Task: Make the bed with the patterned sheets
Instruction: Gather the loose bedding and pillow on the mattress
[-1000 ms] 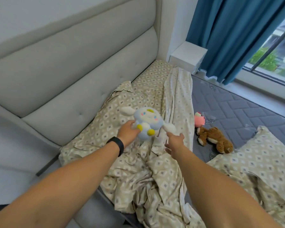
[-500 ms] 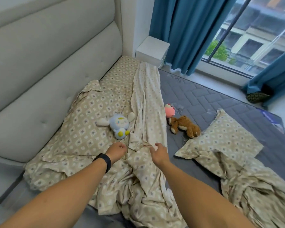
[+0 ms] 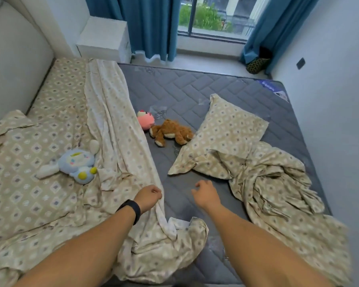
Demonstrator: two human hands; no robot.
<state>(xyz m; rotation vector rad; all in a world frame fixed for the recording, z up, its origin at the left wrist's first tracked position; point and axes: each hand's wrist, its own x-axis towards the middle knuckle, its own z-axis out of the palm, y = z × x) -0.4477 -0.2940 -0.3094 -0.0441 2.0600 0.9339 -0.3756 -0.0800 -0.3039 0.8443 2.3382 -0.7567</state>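
Head view looks down on a bed with a grey quilted mattress [image 3: 195, 90] mostly bare. A patterned sheet [image 3: 50, 125] covers the strip beside the padded headboard [image 3: 13, 65], its pale underside folded back in a long ridge and bunched at the near edge. The left hand [image 3: 148, 196], fingers curled, sits on that folded edge; whether it pinches the cloth cannot be told. The right hand [image 3: 206, 193] hovers over bare mattress, loosely curled, holding nothing. A blue plush toy [image 3: 77, 163] lies on the sheet; a pink toy [image 3: 146, 121] and brown teddy [image 3: 171, 132] lie on the mattress beside a pillow [image 3: 222, 133] and a crumpled cover [image 3: 278, 189]. Blue curtains [image 3: 151, 23] flank the window [image 3: 214, 15]; a white nightstand [image 3: 104, 38] stands in the corner.
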